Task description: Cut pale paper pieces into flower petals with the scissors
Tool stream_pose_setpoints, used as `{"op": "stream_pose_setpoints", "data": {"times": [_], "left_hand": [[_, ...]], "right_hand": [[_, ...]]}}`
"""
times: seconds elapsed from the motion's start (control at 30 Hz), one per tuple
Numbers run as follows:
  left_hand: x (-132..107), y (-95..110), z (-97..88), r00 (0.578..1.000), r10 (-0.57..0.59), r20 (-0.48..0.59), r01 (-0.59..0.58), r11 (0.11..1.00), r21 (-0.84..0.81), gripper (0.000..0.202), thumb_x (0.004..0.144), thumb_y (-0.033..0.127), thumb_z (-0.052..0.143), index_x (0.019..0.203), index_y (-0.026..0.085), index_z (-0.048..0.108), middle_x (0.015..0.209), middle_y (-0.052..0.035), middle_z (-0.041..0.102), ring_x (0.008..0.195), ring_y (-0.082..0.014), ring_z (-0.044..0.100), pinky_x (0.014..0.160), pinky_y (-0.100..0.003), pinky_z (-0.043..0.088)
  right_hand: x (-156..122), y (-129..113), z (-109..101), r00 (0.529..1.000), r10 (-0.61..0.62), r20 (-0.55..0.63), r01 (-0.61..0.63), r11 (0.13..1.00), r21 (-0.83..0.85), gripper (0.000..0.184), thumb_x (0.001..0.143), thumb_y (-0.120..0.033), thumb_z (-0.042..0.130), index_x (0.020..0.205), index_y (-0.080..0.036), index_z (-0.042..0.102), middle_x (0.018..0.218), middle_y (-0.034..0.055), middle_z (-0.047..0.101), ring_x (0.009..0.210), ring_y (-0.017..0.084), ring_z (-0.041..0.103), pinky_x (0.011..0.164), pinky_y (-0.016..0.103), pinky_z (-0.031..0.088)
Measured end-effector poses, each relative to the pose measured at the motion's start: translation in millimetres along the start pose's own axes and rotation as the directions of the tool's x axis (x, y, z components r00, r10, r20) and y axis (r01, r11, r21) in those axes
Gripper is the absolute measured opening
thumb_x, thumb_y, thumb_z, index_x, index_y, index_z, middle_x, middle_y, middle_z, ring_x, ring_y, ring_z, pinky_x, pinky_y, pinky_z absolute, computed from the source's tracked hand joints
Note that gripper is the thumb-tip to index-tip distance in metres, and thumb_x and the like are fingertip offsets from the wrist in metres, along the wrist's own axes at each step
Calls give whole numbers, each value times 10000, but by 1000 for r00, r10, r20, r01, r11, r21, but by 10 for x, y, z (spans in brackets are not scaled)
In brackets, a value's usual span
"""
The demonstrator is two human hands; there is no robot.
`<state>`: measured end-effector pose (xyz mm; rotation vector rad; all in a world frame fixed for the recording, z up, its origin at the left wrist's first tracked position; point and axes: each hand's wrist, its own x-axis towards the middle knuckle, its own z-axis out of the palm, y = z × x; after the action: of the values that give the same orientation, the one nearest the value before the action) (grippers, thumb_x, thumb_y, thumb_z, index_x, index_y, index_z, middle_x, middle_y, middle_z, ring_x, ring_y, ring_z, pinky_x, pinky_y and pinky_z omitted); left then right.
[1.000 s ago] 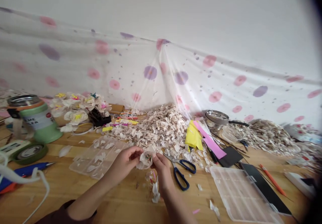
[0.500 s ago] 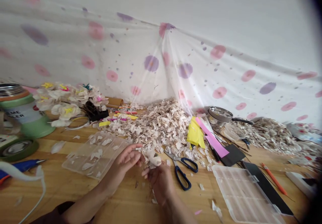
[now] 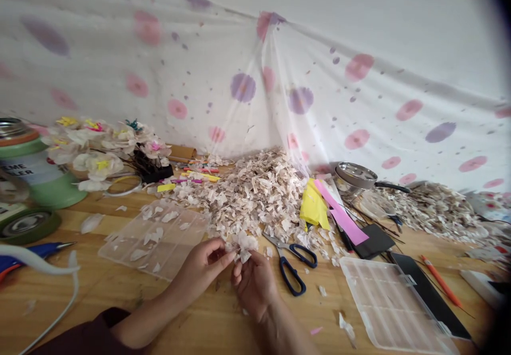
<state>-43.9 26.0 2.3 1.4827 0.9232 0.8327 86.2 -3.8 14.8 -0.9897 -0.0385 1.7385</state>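
Note:
Between my two hands is a small white flower [image 3: 244, 244] made of thin pale petals. My right hand [image 3: 255, 286] is closed around its base, palm turned up. My left hand [image 3: 207, 262] pinches the flower's left edge with thumb and fingers; whether a separate petal is in that pinch I cannot make out. Just beyond rises a large heap of loose whitish petals [image 3: 259, 190]. Scissors with dark blue handles [image 3: 293, 267] lie part open to the right of my right hand. A clear divided plastic case [image 3: 128, 243] with a few petals on it lies left of my left hand.
Finished white flowers [image 3: 101, 166] stand at the left beside a green tin [image 3: 51, 179] and a blue glue gun [image 3: 35, 254]. On the right are yellow paper [image 3: 314, 206], a pink strip [image 3: 345, 222], another divided case [image 3: 393, 302], an orange pen [image 3: 441, 280] and a metal pan [image 3: 356, 175].
My left hand has moved from open beside the flower to pinching its edge. My right hand still holds the flower, now turned petals up. The view has shifted slightly.

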Motion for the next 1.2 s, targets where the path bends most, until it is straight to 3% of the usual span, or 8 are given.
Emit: {"op": "stream_pose_setpoints", "data": {"times": [0.2,0.27,0.4,0.5,0.63,0.73,0.9,1.2], "left_hand": [[42,-48,-18,977,-46,-208,43,999,-17,284,751,432,669,898,194,623,756,-24,674,763,-213,638,713,-313,483],[29,-22,-3,990,-29,-138,27,1000,-14,241,801,430,623,783,190,608,693,-14,656,717,-196,625,694,-302,472],[6,17,38,1000,3,26,-2,999,-37,233,844,376,586,708,187,607,636,-9,662,657,-183,625,689,-301,476],[25,-9,39,1000,-6,-18,7,1000,26,213,823,336,606,678,183,633,644,-15,672,648,-179,623,672,-287,462],[58,-37,16,994,-75,-75,73,997,-32,217,783,359,633,664,179,658,672,-25,689,672,-182,615,676,-282,443],[51,-13,18,972,-168,-161,152,982,-111,219,716,388,694,706,169,692,677,-17,679,658,-170,571,644,-270,411],[18,6,47,948,-269,-172,226,945,-237,243,648,387,757,681,152,703,615,6,615,614,-137,485,591,-249,349],[11,20,95,925,-370,-83,276,806,-524,285,522,368,870,647,149,738,598,5,627,604,-103,485,596,-214,369]], "right_hand": [[22,5,-22,998,-61,-2,61,998,18,201,816,-217,588,633,-155,644,388,-30,565,317,68,478,357,136,354],[47,18,-40,993,-118,6,118,993,22,130,740,-237,690,643,-162,648,427,-45,585,340,58,486,368,134,352],[93,62,-85,979,-201,45,200,980,13,240,586,-308,833,621,-154,653,483,-35,621,381,55,491,395,150,358],[112,91,-119,974,-212,73,214,977,-15,337,546,-403,866,603,-159,642,515,-7,647,440,75,528,424,163,359],[115,106,-153,953,-274,129,285,955,-82,432,619,-574,786,638,-167,642,555,15,657,498,100,539,464,184,356],[116,106,-173,904,-399,153,425,878,-219,382,666,-537,773,696,-174,659,613,2,662,514,101,511,491,200,354],[151,89,-203,770,-592,238,623,616,-482,217,626,-334,804,723,-177,690,632,-9,645,574,134,526,569,247,410],[156,90,-251,698,-676,237,669,497,-552,142,726,-296,722,659,-181,669,640,0,604,637,150,506,593,255,412]]}}
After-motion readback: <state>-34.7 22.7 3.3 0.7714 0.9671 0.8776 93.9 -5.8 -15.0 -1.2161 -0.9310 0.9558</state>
